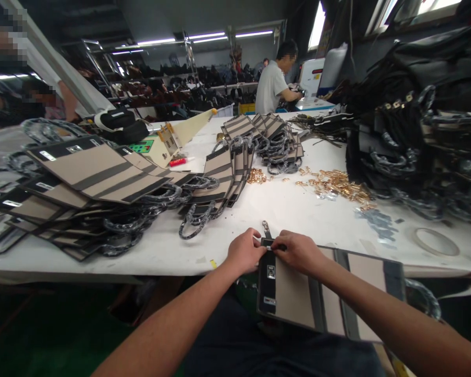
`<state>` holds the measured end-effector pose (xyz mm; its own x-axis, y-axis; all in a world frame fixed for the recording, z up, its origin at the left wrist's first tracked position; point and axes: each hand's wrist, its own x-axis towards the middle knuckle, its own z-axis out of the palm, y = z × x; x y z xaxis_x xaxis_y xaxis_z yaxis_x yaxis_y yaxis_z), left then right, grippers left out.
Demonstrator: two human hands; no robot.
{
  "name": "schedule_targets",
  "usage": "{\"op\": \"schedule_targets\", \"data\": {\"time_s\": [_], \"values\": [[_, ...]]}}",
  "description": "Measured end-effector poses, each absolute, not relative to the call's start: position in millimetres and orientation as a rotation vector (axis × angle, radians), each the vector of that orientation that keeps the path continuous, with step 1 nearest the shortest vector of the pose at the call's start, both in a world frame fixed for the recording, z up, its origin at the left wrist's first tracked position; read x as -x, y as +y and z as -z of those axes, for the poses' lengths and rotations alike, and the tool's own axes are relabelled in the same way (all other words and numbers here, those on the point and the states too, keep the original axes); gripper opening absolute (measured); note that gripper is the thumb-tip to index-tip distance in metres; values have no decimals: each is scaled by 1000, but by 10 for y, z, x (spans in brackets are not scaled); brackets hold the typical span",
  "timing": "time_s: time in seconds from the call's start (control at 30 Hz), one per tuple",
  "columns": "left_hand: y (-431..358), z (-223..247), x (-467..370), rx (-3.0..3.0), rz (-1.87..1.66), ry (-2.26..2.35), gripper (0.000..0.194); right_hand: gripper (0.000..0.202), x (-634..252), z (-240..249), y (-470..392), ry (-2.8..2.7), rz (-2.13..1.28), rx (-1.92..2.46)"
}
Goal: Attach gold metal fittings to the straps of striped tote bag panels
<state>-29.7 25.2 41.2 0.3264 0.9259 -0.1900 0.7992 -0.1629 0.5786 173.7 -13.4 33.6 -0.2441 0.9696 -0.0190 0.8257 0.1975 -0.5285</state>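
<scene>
A beige and black bag panel point(294, 293) lies across my lap and the table's front edge, with a plastic-wrapped handle at its right end. My left hand point(246, 252) is closed at the panel's top left corner, fingers pinched on its edge. Beside it, my right hand point(298, 251) presses its bent fingers on the same corner, over a small metal piece point(267, 247). A strap with a metal clasp point(265, 227) sticks up just beyond the corner. Two more metal fittings point(271, 271) sit down the panel's black left band.
Stacked bag panels point(98, 167) cover the table's left, more point(220, 175) stand mid-table. Gold hardware point(337, 184), clear plastic pieces point(379, 224) and a tape roll point(435, 242) lie right of centre. Dark bags point(400, 141) are heaped at right. A person point(271, 86) works behind.
</scene>
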Motion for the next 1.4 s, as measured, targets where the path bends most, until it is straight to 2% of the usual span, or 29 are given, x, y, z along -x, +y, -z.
{"op": "schedule_targets", "data": {"time_s": [0.07,0.2,0.4,0.87,1.13,1.4], "values": [[339,-478,280,-1994,-199,1497,38,20,-1744,-344,-114,-2149,-675,1686],[510,-622,196,-2018,-47,1424,14,20,-1783,-356,-71,-2130,-717,1668],[590,-670,59,-1789,180,1377,22,22,-1844,-347,-41,-2104,-724,1665],[791,-463,139,-1465,167,1269,47,20,-1815,-381,10,-2133,-719,1718],[785,-491,220,-1417,135,1178,24,20,-1780,-410,-43,-2131,-712,1759],[733,-468,186,-1397,52,1256,25,16,-1807,-436,18,-2067,-835,1670]]}}
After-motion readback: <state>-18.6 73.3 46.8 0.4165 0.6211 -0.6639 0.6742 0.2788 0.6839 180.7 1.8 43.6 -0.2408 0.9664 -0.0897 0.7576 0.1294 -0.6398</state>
